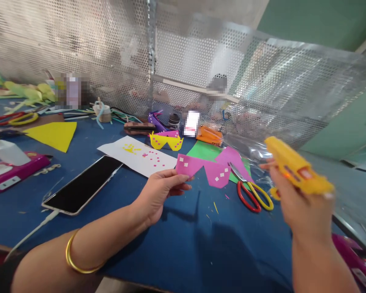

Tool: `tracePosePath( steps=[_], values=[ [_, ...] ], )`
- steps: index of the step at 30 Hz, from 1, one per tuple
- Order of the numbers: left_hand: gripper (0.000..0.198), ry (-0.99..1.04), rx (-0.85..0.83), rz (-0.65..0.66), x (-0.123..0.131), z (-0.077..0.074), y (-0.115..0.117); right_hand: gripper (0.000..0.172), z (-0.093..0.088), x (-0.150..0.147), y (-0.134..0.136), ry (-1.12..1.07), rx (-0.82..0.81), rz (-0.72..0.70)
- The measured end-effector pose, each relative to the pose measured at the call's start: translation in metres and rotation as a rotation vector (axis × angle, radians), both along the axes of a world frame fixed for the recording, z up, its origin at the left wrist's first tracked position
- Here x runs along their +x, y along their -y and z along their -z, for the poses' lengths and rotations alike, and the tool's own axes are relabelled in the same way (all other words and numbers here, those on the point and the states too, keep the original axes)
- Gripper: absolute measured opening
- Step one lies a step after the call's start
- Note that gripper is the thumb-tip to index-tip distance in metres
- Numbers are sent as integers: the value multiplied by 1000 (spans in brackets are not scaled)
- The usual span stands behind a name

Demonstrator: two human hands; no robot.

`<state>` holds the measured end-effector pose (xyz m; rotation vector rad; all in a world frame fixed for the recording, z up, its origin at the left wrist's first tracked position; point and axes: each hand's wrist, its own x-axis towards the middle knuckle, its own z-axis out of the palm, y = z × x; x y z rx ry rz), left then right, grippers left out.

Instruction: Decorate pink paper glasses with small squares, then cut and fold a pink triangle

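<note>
Our left hand (pixel 161 191) pinches pink glasses (pixel 216 171), raised right hand (pixel 293 199) grips yellow tool (pixel 293 162).
Glasses' long axis runs left-right, lobes pointing down.

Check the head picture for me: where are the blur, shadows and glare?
Head view: the right hand and yellow plastic gun-shaped tool look smeared; the left hand and pink paper glasses shape look sharper; soft shadows fall on the flat blue tabletop between the hands; bright glare streaks the silver perforated screen; blocky pixelation masks some patches near it.
</note>
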<state>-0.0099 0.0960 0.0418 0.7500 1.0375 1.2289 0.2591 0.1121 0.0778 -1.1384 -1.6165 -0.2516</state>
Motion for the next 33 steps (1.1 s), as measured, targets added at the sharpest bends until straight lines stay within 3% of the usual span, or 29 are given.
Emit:
tracePosePath(
  steps=[3,6,12,25,33],
  values=[
    [11,2,11,-13,0,1,0,13,14,-50,29,84,-163,-326],
    [11,6,29,-16,0,0,1,18,30,-73,43,232,-281,-446],
    [15,4,24,-7,2,-1,3,18,45,-71,43,298,-364,-447],
    [16,38,-2,-13,1,-2,4,16,43,-73,45,332,-307,-409],
    [13,51,8,-20,1,-3,3,16,40,-74,46,340,-358,-417]
  ],
)
